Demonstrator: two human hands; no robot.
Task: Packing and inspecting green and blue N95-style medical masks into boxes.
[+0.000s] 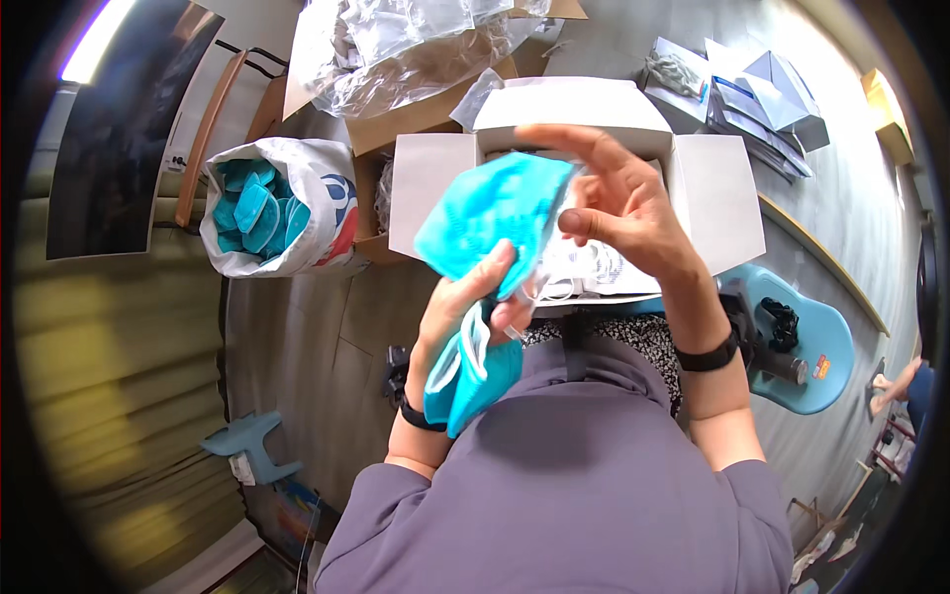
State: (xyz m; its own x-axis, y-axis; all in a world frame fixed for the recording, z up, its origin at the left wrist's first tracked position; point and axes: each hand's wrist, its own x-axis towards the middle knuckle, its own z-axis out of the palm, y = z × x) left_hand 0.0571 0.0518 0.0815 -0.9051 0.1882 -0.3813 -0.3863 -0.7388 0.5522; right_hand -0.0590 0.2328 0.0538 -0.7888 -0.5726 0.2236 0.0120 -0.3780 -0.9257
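Turquoise face masks are in my left hand (pixel 457 305), its thumb pressed on the outer face of one. That upper mask (pixel 495 210) is held up over the white box, and white ear loops dangle near its lower right edge. A folded mask (pixel 477 381) with a white lining hangs below the same hand, against my wrist. Just right of the upper mask, my right hand (pixel 633 203) is raised with its index finger stretched out and thumb apart. Its other fingers are partly curled, with nothing plainly held. Inside the open white box (pixel 717 193), white packs with ear loops show behind my hands.
To the left stands a white bag (pixel 327 223) stuffed with turquoise masks. A carton of clear plastic wrappings (pixel 426 59) sits beyond the box. Flat cartons (pixel 757 124) lie at far right. A light-blue stool (pixel 811 346) holding a black item is by my right arm.
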